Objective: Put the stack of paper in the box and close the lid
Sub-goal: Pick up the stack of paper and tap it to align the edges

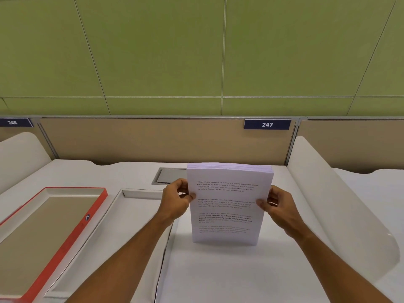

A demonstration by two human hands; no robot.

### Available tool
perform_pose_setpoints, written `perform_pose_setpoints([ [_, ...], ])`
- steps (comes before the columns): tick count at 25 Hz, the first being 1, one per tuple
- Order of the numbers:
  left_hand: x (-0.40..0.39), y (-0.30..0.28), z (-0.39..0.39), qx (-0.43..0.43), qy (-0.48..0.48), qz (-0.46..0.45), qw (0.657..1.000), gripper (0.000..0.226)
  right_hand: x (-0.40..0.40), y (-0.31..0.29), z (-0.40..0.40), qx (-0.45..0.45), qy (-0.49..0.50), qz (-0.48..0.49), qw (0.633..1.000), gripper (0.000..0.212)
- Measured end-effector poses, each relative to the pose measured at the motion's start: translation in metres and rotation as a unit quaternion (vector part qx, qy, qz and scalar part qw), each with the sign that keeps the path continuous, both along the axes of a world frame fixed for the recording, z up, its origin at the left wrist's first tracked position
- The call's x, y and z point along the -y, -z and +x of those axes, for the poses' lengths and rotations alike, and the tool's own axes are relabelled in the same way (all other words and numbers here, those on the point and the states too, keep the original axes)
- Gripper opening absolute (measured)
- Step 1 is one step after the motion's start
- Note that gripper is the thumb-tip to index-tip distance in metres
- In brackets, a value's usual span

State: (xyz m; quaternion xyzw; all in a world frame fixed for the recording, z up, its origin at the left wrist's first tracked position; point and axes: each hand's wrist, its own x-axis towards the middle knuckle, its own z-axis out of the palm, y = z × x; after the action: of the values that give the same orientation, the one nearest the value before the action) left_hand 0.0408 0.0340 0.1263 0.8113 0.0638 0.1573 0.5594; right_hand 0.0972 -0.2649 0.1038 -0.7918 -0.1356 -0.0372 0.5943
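Paper stack (228, 206) stands upright on its lower short edge on the white tabletop (229, 276), printed face toward the camera, held from both sides. The left hand (176, 203) has its grip closed on the stack's left long edge, thumb on the front sheet and fingers curled behind; the right hand (276, 204) pinches the right long edge the same way. The sheets are thin and white, their top edges fanned slightly so the thickness of the pile shows, and four short paragraphs of small print run down the front page.

Left of the stack lies the open box (131, 215), a shallow white cardboard tray with low folded walls; the left forearm crosses over its right side. Further left, just beside the box, the lid (72, 228) lies upside down, its rim red-orange and its flat inside a dull tan, with a small dark logo on the rim.

Behind the stack a grey metal cable hatch (169, 176) is set flush in the tabletop, partly hidden by the paper. Smooth, rounded white dividers (332, 193) rise at either side of the desk. A tan partition panel (153, 138) closes the back, carrying a dark blue number plate (267, 124) that reads 247, with green wall panels (196, 51) above.
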Motion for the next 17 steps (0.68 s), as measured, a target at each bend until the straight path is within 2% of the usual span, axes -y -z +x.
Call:
perform_pose_setpoints([
  [4,-0.002,0.000,0.002,0.012,0.002,0.007,1.000,0.021,0.000,-0.006,0.004,0.016,0.003,-0.030,0.999,0.025],
  [8,-0.005,0.009,0.000,0.005,0.014,0.002,1.000,0.021,0.004,0.004,-0.002,-0.022,-0.006,-0.009,1.000,0.023],
  [12,-0.004,0.022,-0.001,-0.029,0.008,0.005,1.000,0.018,0.004,0.021,-0.009,-0.056,0.004,-0.030,0.998,0.020],
  [17,-0.007,0.021,-0.003,-0.034,-0.005,-0.039,0.999,0.018,0.002,0.016,-0.005,-0.055,0.011,-0.030,0.998,0.015],
])
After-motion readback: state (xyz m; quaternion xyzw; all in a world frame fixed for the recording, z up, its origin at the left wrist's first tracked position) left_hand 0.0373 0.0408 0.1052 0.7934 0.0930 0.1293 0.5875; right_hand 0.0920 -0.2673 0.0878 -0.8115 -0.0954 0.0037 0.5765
